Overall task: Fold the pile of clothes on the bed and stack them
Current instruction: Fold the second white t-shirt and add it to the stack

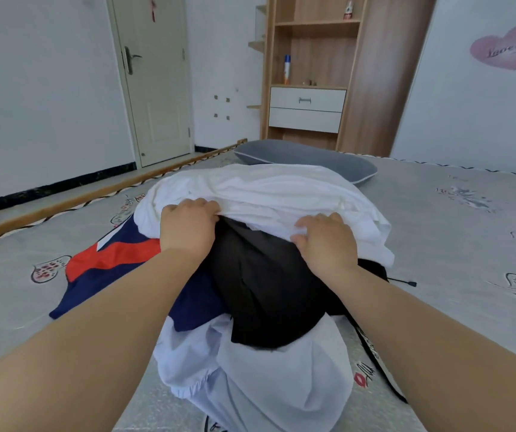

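Observation:
A pile of clothes lies in the middle of the bed [453, 232]. On top at the far side is a white garment [275, 191]. My left hand [188, 226] grips its near edge on the left, and my right hand [328, 241] grips the same edge on the right, fingers curled into the cloth. Under that edge a black garment [266, 288] shows. A navy and red garment [116, 269] spreads out to the left. A pale blue-white garment [266, 378] lies nearest to me.
A grey pillow [312, 159] lies behind the pile. The bed's wooden side rail [94, 194] runs along the left. A wooden shelf unit with drawers [309, 88] and a door [153, 79] stand at the far wall. A black drawstring [403, 281] trails to the right.

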